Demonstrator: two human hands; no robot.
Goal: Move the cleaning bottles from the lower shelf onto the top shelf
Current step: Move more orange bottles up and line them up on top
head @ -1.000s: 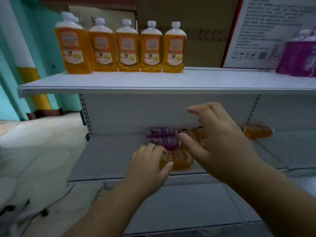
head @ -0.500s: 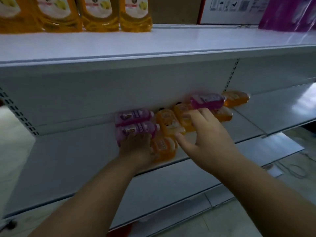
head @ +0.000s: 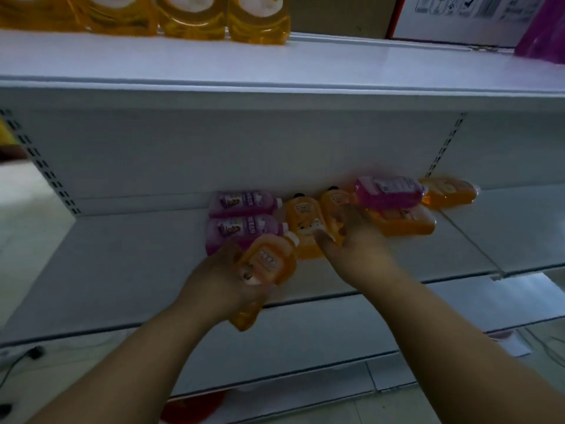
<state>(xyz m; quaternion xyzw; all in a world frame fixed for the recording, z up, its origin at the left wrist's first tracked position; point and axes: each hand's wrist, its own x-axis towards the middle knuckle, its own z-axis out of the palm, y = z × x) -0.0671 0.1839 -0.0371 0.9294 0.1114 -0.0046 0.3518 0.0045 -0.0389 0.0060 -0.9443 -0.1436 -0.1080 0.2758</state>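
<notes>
Several orange and purple cleaning bottles lie flat at the back of the lower shelf (head: 122, 270). My left hand (head: 226, 280) grips one orange bottle (head: 269, 264) by its body and holds it tilted above the shelf's front edge. My right hand (head: 354, 246) curls round a second orange bottle (head: 334, 206) that lies on the shelf, thumb against its near side. Two purple bottles (head: 241, 217) lie stacked to the left, and another purple bottle (head: 388, 192) rests on orange bottles (head: 403, 221) to the right. The top shelf (head: 336, 65) holds several upright orange bottles (head: 256, 16) at its left.
A purple container (head: 544, 35) stands at the top shelf's right end, with cardboard boxes (head: 458, 16) behind. Below the lower shelf runs another white shelf (head: 305, 356). Slotted uprights (head: 39, 160) flank the back panel. Cables (head: 27, 354) lie on the floor at left.
My left hand has picked up an orange bottle and drawn it toward the shelf's front. My right hand has closed round another orange bottle. The view has moved closer.
</notes>
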